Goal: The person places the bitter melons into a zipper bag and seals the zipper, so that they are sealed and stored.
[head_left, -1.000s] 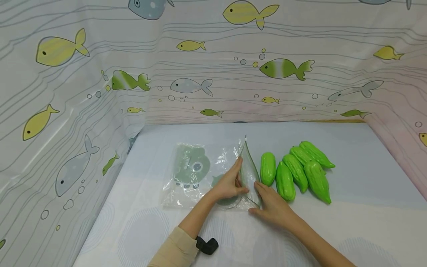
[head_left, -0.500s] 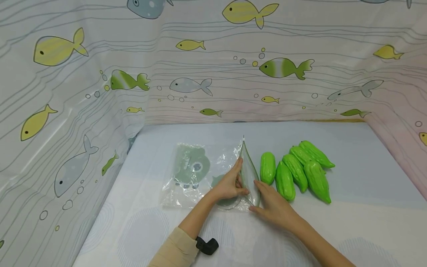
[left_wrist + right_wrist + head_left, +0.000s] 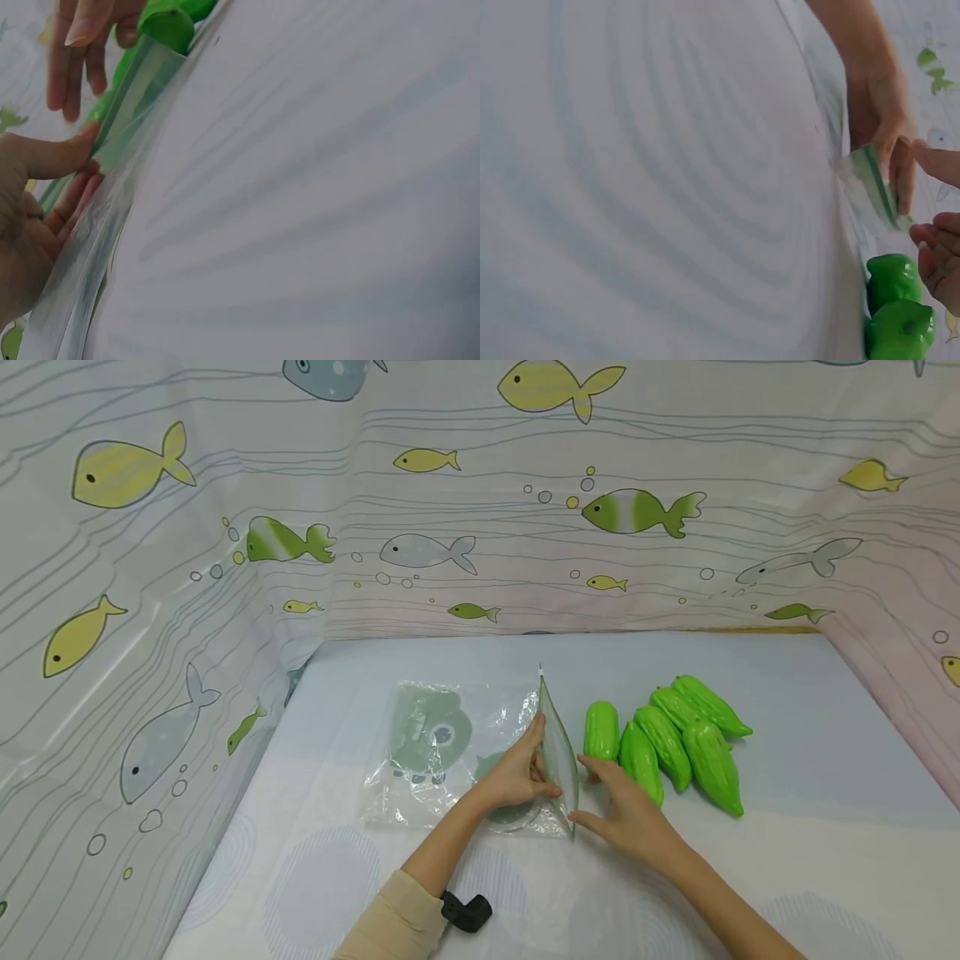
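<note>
A clear zip bag with a green cartoon print lies flat on the table, its mouth facing right and slightly parted. At that mouth my left hand pinches one edge between thumb and fingers; the left wrist view shows the thumb along the green zip strip. My right hand hovers just right of the mouth, fingers loosely bent and thumb apart, with nothing between them. Beyond it several bright green peppers lie in a group, one partly hidden by the fingers. In the right wrist view, peppers appear below the hands.
A white and pale blue cloth covers the table. Fish-patterned sheeting rises at the back and both sides. A black wrist device sits at the left cuff.
My right hand has let go of the bag's edge and drawn slightly right. The mouth's right edge has swung left, narrowing the gap. My left hand keeps its hold.
</note>
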Demonstrator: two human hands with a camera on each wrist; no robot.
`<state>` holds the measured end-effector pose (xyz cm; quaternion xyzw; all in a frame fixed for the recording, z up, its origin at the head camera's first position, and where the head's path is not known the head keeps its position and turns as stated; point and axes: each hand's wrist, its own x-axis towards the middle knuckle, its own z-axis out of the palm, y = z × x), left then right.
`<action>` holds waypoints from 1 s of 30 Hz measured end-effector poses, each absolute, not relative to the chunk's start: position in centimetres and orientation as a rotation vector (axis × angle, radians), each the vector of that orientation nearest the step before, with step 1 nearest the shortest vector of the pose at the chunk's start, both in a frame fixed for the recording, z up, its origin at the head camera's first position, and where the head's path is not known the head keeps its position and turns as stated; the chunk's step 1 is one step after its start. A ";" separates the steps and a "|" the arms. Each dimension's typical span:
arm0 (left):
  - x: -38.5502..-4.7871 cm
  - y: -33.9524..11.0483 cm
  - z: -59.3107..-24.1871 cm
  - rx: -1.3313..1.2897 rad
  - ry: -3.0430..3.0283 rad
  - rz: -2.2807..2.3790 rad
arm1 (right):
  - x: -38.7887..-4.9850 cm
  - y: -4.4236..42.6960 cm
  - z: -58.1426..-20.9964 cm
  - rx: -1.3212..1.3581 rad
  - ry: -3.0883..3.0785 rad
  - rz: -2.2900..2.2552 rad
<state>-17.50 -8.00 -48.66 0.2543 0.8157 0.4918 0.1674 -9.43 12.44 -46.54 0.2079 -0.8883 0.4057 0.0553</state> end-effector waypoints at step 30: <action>-17.2 -7.9 -48.2 0.702 2.343 1.370 | -13.3 15.1 -45.7 0.573 -2.478 1.198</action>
